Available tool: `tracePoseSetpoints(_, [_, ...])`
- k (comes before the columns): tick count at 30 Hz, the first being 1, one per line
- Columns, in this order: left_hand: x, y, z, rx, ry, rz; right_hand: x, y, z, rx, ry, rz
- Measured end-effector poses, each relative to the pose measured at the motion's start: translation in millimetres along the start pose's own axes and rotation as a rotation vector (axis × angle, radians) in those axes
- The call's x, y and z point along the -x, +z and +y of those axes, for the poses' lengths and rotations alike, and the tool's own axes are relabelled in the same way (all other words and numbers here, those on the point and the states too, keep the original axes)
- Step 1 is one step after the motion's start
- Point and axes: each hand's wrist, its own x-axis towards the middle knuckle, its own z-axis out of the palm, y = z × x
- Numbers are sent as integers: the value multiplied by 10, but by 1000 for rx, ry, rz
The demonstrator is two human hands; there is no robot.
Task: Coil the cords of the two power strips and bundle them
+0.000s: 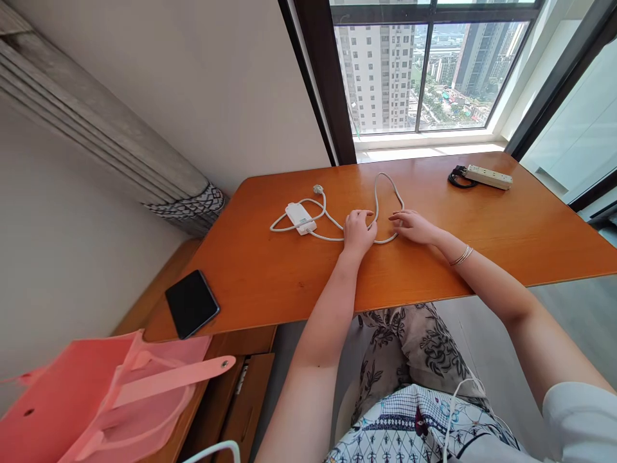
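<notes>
A white power strip or adapter box [307, 225] lies on the left-middle of the table, its white cord [398, 194] looping around it and across to my hands. The cord's plug [318, 190] rests just behind the box. My left hand [359, 231] is closed over the cord where the right-hand loop crosses itself. At that loop's right side my right hand [413, 226] has its fingers loosely bent around the cord, fingertips pointing left. Part of the cord is hidden under both hands.
On the brown wooden table [270, 283] a second, cream power strip [489, 177] with a bundled black cord lies at the back right. A black tablet [192, 303] sits at the left edge. Nearer me is a pink bag [96, 386]. A window [424, 77] stands behind.
</notes>
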Motion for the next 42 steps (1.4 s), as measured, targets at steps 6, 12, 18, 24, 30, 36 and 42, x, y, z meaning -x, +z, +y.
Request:
tracePoseSetpoints(6, [19,-11,-13,-100,-62,-171,194,147,-230,118,-177,-97])
tracePoseSetpoints(12, [14,-23,37,19,-12,-140,240,106,-175,211,-185,54])
tracePoseSetpoints(18, [1,-79,20,70,0,-14,213,-13,-86,55,-230,381])
tracePoseSetpoints(24, [-20,-48,-47,167,-18,-15,205,-157,38,-55,-93,560])
tracePoseSetpoints(30, [-41,-1,-97,398,138,292,187,-205,214,-40,132,413])
tracePoseSetpoints(36, [113,92,79,450,321,102,183,-56,221,-148,44,388])
tracePoseSetpoints(42, [126,-32,214,225,233,-74,199,85,102,-180,-148,330])
